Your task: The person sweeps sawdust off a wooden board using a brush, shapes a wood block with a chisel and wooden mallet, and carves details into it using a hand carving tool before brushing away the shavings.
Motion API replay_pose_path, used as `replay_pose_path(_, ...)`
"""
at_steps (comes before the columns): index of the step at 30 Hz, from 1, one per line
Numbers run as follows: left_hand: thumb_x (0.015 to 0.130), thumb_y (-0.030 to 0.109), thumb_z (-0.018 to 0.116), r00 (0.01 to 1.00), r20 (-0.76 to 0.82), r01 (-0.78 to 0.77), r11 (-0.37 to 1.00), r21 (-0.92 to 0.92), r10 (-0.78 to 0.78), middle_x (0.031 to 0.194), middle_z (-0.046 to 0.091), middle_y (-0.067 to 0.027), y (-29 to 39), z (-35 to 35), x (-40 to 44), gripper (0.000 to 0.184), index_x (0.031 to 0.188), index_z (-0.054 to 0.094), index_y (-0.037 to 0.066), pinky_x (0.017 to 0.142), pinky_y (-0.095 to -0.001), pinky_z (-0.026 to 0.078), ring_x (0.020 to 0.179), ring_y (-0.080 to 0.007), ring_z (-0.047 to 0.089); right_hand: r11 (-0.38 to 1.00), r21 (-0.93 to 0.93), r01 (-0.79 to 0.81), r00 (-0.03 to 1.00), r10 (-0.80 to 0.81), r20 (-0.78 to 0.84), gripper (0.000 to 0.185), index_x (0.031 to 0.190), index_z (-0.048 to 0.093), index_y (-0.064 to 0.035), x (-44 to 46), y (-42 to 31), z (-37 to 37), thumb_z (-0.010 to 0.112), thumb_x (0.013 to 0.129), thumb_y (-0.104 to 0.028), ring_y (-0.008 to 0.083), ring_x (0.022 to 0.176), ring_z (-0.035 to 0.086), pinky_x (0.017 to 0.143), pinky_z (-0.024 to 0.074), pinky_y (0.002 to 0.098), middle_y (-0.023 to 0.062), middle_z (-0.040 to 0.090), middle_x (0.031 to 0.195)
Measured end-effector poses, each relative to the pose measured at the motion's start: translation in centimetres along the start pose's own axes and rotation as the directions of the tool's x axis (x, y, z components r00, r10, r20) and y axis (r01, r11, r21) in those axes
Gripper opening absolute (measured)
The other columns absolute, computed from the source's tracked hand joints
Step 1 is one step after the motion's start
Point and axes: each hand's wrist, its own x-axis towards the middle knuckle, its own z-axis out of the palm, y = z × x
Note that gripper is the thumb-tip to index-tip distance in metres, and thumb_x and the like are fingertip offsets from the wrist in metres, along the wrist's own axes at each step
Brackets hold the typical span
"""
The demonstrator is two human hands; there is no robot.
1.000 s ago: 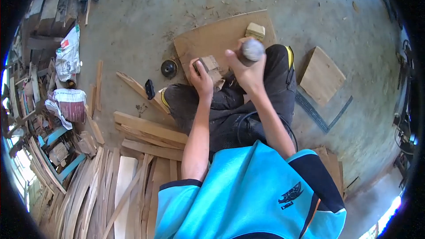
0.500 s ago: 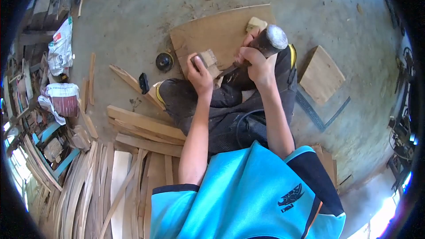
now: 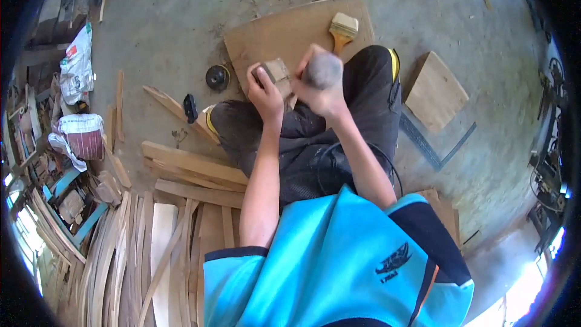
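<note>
My left hand (image 3: 265, 94) is closed around a small wooden block (image 3: 279, 72), held above my lap near the board. Just to its right, my right hand (image 3: 321, 94) is closed on a thick, dark cylindrical tool with a worn grey round end (image 3: 322, 71). That end faces up at me and blurs slightly; the tool's lower part is hidden behind the hand. Beyond both hands, a paintbrush (image 3: 343, 29) with pale bristles and an orange handle lies on a flat brown board (image 3: 290, 30).
A round black object (image 3: 218, 78) and a small black item (image 3: 190, 108) lie left. To the right are a wooden piece (image 3: 437, 92) and a metal square (image 3: 434, 156). Wooden strips (image 3: 193, 166) are piled at lower left. A black cable (image 3: 393, 172) loops across my lap.
My right hand and the dark tool have moved left, close to the block, uncovering the paintbrush's handle. My left hand still holds the block. The whole view has shifted slightly.
</note>
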Motion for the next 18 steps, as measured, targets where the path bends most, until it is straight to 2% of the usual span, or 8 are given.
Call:
replay_pose_path(2,0.086,0.024,0.038,0.992,-0.071,-0.106,0.994,0.025,0.108,0.084,0.055,-0.0210,0.2,1.0,1.0,0.027,0.095,0.049,0.000,0.068,-0.0385,0.040,0.080,-0.0365,0.052,1.000,0.010,-0.016,1.000,0.016,0.011,0.020,0.060,0.041,-0.0058,1.3,-0.3,-0.9,0.059,0.056,0.003,0.0040,0.051,0.040,0.046,0.0314,0.0185,-0.0019,0.044,0.056)
replay_pose_path(4,0.087,0.023,0.038,0.998,-0.054,0.036,0.999,0.033,-0.034,0.082,0.055,-0.0209,0.9,0.5,0.1,0.026,0.094,0.049,0.000,0.066,-0.0389,0.040,0.077,-0.0375,0.051,0.983,0.107,-0.147,0.986,0.154,-0.065,0.018,0.059,0.040,-0.0012,0.0,-1.4,-1.1,0.057,0.053,0.001,0.0059,0.054,0.039,0.048,0.0338,0.0223,0.0019,0.042,0.055)
replay_pose_path(6,0.087,0.023,0.038,0.998,-0.066,0.009,0.998,0.067,-0.005,0.081,0.055,-0.0212,0.4,0.6,0.6,0.026,0.094,0.049,0.001,0.066,-0.0393,0.040,0.077,-0.0377,0.052,0.995,-0.093,-0.035,0.997,0.028,-0.072,0.018,0.059,0.040,-0.0020,0.2,-0.8,-0.9,0.057,0.054,0.001,0.0063,0.052,0.038,0.047,0.0336,0.0224,0.0007,0.041,0.054)
replay_pose_path(10,0.086,0.023,0.039,0.997,-0.056,-0.060,0.998,0.034,0.062,0.084,0.055,-0.0211,0.6,0.7,0.8,0.026,0.096,0.049,0.002,0.067,-0.0386,0.040,0.079,-0.0368,0.052,0.990,0.124,-0.071,0.988,0.087,-0.126,0.017,0.058,0.041,-0.0033,1.0,-0.3,-0.9,0.057,0.055,0.002,0.0071,0.048,0.038,0.046,0.0338,0.0224,0.0006,0.040,0.051)
replay_pose_path(12,0.086,0.022,0.039,0.998,-0.046,0.036,0.996,0.080,-0.033,0.084,0.055,-0.0208,0.7,0.4,0.2,0.025,0.096,0.049,0.001,0.068,-0.0377,0.041,0.079,-0.0364,0.052,0.979,-0.201,-0.019,0.995,-0.002,-0.102,0.025,0.064,0.039,-0.0066,-0.3,-1.3,-1.1,0.058,0.054,0.006,0.0058,0.051,0.042,0.046,0.0352,0.0195,-0.0015,0.045,0.056)
replay_pose_path(14,0.086,0.023,0.039,0.998,-0.049,0.051,0.995,0.088,-0.047,0.085,0.055,-0.0206,0.6,0.7,0.6,0.025,0.096,0.049,0.001,0.068,-0.0371,0.041,0.080,-0.0359,0.052,0.963,-0.266,0.042,0.998,-0.055,-0.039,0.025,0.064,0.039,-0.0068,-0.4,-1.4,-0.9,0.058,0.054,0.006,0.0064,0.049,0.042,0.045,0.0350,0.0200,-0.0011,0.046,0.055)
replay_pose_path(17,0.086,0.024,0.039,1.000,-0.013,0.024,0.996,0.081,-0.023,0.085,0.056,-0.0201,1.0,0.0,-0.1,0.026,0.097,0.048,0.002,0.068,-0.0386,0.041,0.080,-0.0365,0.053,0.971,0.227,-0.079,0.980,0.117,-0.159,0.025,0.064,0.039,-0.0072,-1.4,2.3,-0.8,0.058,0.052,0.005,0.0071,0.051,0.043,0.047,0.0358,0.0208,0.0018,0.048,0.056)
replay_pose_path(18,0.086,0.024,0.039,0.999,-0.032,-0.006,0.998,0.063,0.008,0.085,0.056,-0.0201,1.1,0.6,0.8,0.026,0.097,0.048,0.002,0.068,-0.0386,0.041,0.080,-0.0365,0.053,0.973,0.228,-0.042,0.985,0.078,-0.153,0.025,0.064,0.039,-0.0072,-0.3,1.8,-1.0,0.058,0.052,0.005,0.0071,0.051,0.043,0.047,0.0358,0.0208,0.0018,0.048,0.056)
